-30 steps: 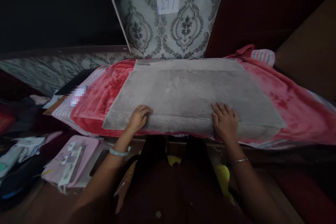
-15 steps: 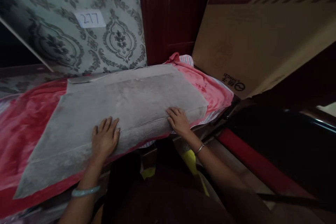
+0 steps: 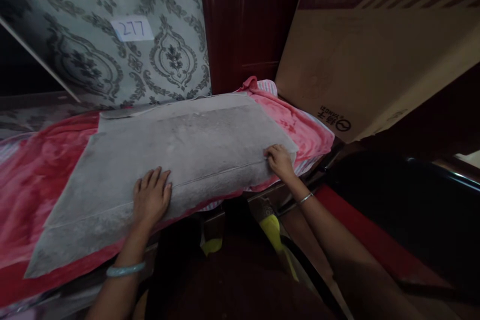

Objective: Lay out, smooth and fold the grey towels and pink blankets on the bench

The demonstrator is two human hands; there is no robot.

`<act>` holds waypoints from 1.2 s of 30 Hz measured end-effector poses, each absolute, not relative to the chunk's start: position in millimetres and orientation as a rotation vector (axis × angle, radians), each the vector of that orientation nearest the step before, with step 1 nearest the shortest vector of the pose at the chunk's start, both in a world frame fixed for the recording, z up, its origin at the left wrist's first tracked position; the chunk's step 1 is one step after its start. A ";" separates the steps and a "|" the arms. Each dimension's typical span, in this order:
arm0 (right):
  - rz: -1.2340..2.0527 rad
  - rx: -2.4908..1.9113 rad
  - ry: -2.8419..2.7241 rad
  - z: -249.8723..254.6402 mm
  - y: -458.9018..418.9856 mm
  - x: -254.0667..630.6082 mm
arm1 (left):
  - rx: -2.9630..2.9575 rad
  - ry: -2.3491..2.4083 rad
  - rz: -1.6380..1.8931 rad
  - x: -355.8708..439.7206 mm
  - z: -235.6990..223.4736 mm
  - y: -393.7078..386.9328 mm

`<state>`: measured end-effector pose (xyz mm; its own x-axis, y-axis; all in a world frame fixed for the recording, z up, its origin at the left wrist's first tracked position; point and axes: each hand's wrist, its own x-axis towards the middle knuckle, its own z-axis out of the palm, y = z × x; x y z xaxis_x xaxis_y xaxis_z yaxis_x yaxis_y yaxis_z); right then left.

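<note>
A grey plush cloth, folded into a long piece with a seam-like crease along its near side, lies over a red and pink blanket. My left hand rests flat on the near part of the cloth, fingers spread, a pale green bangle on the wrist. Near the cloth's right end, my right hand touches the surface by the crease. Its fingers are slightly bent and lie on top, with no cloth seen bunched in them. A thin silver bracelet is on that wrist.
A large cardboard box leans at the right, beside a dark red door. Patterned wallpaper with a paper marked 277 stands behind. A black seat is at the right.
My right hand has slid to the right along the crease toward the cloth's right end, its fingers now closer together. My left hand stays in about the same place on the cloth.
</note>
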<state>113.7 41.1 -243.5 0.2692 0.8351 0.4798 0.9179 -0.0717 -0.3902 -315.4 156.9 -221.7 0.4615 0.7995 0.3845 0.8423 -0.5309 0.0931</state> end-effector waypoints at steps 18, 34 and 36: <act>0.017 -1.640 -1.783 -237.6 69.5 66.9 | -2.742 -1.389 -0.820 -281.6 -208.3 154.1; -0.132 -1.620 -1.497 -270.5 69.7 82.5 | -3.076 -0.962 -0.532 -174.9 -208.3 120.9; -0.142 -1.648 -1.475 -263.9 73.4 76.0 | -3.127 -0.941 -0.601 -178.5 -204.2 124.0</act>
